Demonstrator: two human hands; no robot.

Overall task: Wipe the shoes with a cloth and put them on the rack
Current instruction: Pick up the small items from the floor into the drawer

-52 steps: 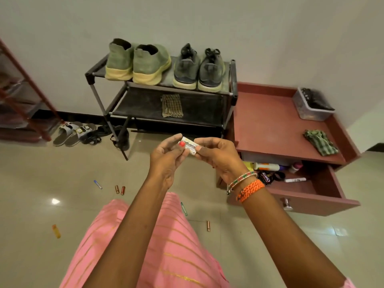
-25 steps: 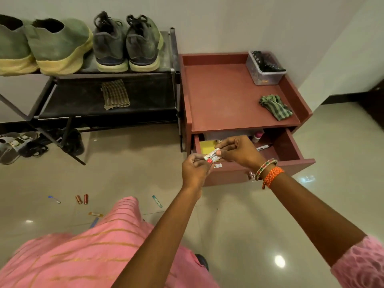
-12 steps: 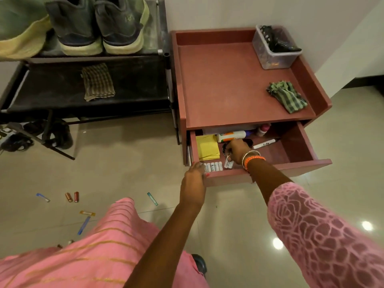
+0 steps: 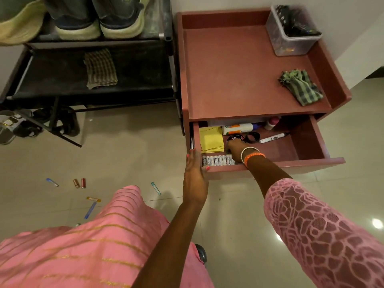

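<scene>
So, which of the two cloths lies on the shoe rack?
The brown checked cloth, lying flat on the rack's lower black shelf under the shoes. The green checked cloth lies crumpled on top of the red cabinet instead.

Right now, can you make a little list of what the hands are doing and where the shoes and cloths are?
left hand: flat against the open drawer's front corner
right hand: inside the drawer, by the batteries
shoes: on the rack's top shelf
brown cloth: lower rack shelf
green cloth: on the cabinet top
</scene>
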